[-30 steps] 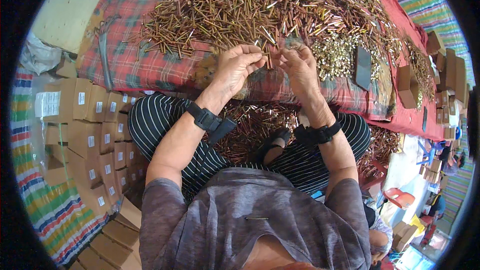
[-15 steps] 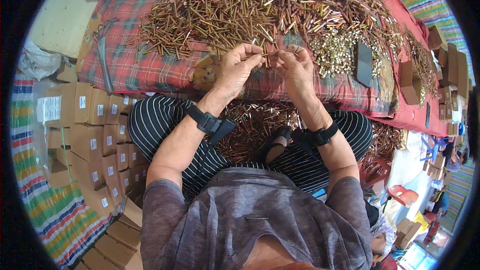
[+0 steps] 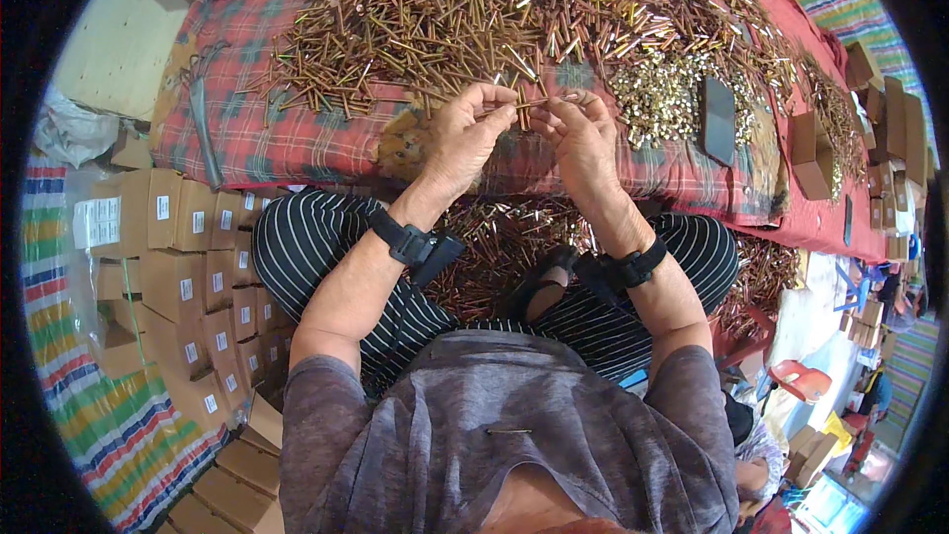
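Above the near edge of a table covered in red plaid cloth (image 3: 297, 143), my two hands meet fingertip to fingertip. My left hand (image 3: 467, 141) is closed in a pinch on one end of a thin brassy metal rod (image 3: 527, 105). My right hand (image 3: 583, 138) pinches the rod's other end; its fingertips partly hide what is there. Just beyond lies a wide heap of similar copper and yellow rods (image 3: 395, 40). Beside my right hand is a pile of small shiny metal pieces (image 3: 652, 104), with a dark flat slab (image 3: 719, 122) resting on its right side.
A long-handled metal tool (image 3: 205, 129) lies at the table's left. Stacked cardboard boxes (image 3: 173, 282) stand left of my knee. More rods (image 3: 484, 252) are heaped below, between my legs. An open carton (image 3: 813, 158) sits at right; another person (image 3: 756, 465) is at lower right.
My right hand has shifted slightly left, and its lower fingers have curled in closer to the left fingertips. The left hand has barely moved, still pinching the rod.
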Motion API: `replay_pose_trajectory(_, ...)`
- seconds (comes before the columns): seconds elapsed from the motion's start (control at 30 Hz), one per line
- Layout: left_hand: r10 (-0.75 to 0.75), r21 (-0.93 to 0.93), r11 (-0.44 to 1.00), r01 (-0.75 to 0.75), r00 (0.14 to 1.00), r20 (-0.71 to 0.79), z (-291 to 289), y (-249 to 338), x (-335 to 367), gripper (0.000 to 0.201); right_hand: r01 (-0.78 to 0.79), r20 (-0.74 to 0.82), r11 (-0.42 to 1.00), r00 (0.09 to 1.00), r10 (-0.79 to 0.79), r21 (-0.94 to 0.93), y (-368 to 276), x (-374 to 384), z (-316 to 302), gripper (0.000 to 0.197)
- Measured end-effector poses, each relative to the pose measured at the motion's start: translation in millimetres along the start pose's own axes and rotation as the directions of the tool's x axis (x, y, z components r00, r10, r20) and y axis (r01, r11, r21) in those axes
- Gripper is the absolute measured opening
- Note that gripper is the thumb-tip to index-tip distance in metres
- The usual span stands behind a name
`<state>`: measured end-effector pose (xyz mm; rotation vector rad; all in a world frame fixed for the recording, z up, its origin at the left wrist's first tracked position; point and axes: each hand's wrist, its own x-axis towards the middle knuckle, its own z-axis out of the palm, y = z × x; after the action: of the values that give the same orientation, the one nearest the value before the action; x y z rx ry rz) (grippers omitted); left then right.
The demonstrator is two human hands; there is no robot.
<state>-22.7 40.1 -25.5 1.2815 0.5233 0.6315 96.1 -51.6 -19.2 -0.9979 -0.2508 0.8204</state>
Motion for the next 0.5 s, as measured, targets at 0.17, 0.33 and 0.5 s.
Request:
replay_pose_trajectory(0.17,-0.138,-0.166,0.975,0.150,0.987,0.080,0.1,-4.2,1.3,0.021,-0.134,0.005,0.989,0.991,0.134,0.056,-1.1,1.0,-4.8,0.019)
replay_pose_trajectory(0.33,-0.258,-0.250,0.928,0.275,0.961,0.100,2.7,-0.1,-1.6,0.024,0.089,0.186,0.855,0.982,0.009,-0.511,0.3,-7.4,2.8,0.016)
replay_pose_trajectory(0.5,-0.261,-0.279,0.922,0.267,0.964,0.057,-7.1,-2.3,-0.4,0.021,0.376,0.310,0.358,0.923,-0.229,-0.855,-22.4,32.2,-15.8,0.024)
